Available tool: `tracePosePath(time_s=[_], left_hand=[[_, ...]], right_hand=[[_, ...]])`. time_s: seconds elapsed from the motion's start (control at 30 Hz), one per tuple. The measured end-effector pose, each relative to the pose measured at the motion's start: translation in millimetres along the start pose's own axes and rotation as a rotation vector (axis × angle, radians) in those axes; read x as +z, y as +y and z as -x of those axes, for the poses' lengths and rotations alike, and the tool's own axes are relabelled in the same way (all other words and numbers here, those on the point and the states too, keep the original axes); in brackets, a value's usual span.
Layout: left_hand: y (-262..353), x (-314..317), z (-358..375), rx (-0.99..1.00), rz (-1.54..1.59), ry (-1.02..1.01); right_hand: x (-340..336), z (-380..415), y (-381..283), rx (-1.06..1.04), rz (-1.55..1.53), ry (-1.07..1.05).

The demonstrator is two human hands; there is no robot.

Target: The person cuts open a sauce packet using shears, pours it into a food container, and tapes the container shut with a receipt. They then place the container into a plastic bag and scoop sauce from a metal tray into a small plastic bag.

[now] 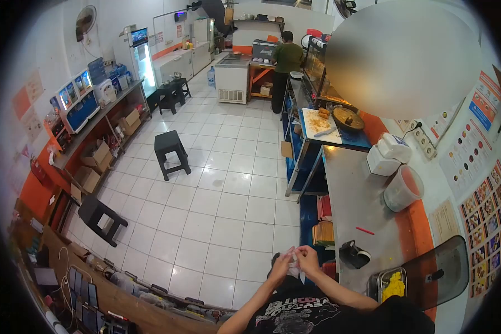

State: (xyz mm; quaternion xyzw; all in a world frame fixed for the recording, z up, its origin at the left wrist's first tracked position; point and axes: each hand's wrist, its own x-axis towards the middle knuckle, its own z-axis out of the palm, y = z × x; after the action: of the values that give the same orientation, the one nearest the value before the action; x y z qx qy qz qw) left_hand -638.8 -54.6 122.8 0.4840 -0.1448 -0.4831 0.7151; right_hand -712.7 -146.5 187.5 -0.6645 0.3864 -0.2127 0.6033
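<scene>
Low in front of my body, my left hand [282,264] and my right hand [308,261] are close together. Their fingers are closed on a small, thin, whitish plastic bag [293,271]. The bag hangs between them, and its contents are too small to make out. To the right of my hands, a metal counter [345,189] carries a black tape dispenser-like object [354,255] and a red pen-like stick [364,230]. Nearer to me stands a container of yellow food [393,287] with a dark see-through lid [448,273] swung to the right.
A white tub [403,188] and tissue packs [385,156] stand along the wall. Farther off are a cutting board with a knife [321,127] and a wok [348,118]. Black stools [171,150] stand on the tiled floor. A person in a green shirt [288,58] works at the back.
</scene>
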Motion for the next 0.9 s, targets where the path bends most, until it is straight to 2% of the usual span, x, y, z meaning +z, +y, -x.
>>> tracePosePath(time_s=[0.03, 0.07, 0.1, 0.13, 0.17, 0.23, 0.33, 0.43, 0.47, 0.5, 0.57, 0.7, 0.77, 0.83, 0.9], left_hand=[[9.3, -6.4, -9.3, -0.001, -0.006, -0.007], [25.1, -10.9, -14.8, -0.026, -0.003, 0.027], [41.9, -15.2, -22.3, -0.050, -0.007, 0.060], [55.6, -18.8, -31.9, 0.003, -0.090, 0.133], [71.3, -22.4, -43.8, 0.008, -0.117, 0.122], [103.8, -32.6, -74.1, 0.107, -0.191, 0.201], [144.8, -52.4, -132.0, 0.215, -0.280, 0.277], [178.2, -71.3, -192.1, 0.332, -0.356, 0.323], [189.1, -73.6, -206.7, 0.341, -0.396, 0.307], [197.0, -75.8, -221.9, 0.343, -0.427, 0.294], [205.9, -85.2, -252.6, 0.348, -0.439, 0.285], [211.0, -107.7, -313.6, 0.292, -0.352, 0.281], [236.4, -105.7, -345.9, 0.246, -0.429, 0.291], [224.8, -129.9, -404.2, 0.264, -0.328, 0.285], [234.2, -154.1, -458.7, 0.263, -0.579, 0.280]], right_hand=[[4.4, -12.0, -10.7, 0.036, 0.026, -0.069], [7.9, -32.0, -2.7, -0.067, 0.108, -0.097], [10.7, -51.2, 4.1, -0.072, 0.091, -0.083], [14.6, -71.2, 6.4, -0.155, 0.182, -0.108], [19.5, -91.0, -0.2, -0.239, 0.271, -0.131], [26.5, -131.9, -14.3, -0.234, 0.226, -0.124], [39.1, -204.3, -43.6, -0.363, 0.261, -0.060], [54.3, -275.1, -76.3, -0.022, 0.031, -0.164], [62.5, -302.2, -69.8, -0.148, 0.024, -0.192], [73.3, -328.7, -62.5, -0.148, 0.018, -0.186], [89.9, -363.6, -62.4, -0.002, -0.232, -0.289], [94.2, -412.2, -75.9, -0.012, -0.190, -0.365], [87.3, -443.9, -82.6, 0.091, -0.166, -0.400], [87.6, -480.3, -84.8, 0.134, -0.283, -0.404], [93.8, -522.3, -92.8, 0.181, -0.294, -0.387]])
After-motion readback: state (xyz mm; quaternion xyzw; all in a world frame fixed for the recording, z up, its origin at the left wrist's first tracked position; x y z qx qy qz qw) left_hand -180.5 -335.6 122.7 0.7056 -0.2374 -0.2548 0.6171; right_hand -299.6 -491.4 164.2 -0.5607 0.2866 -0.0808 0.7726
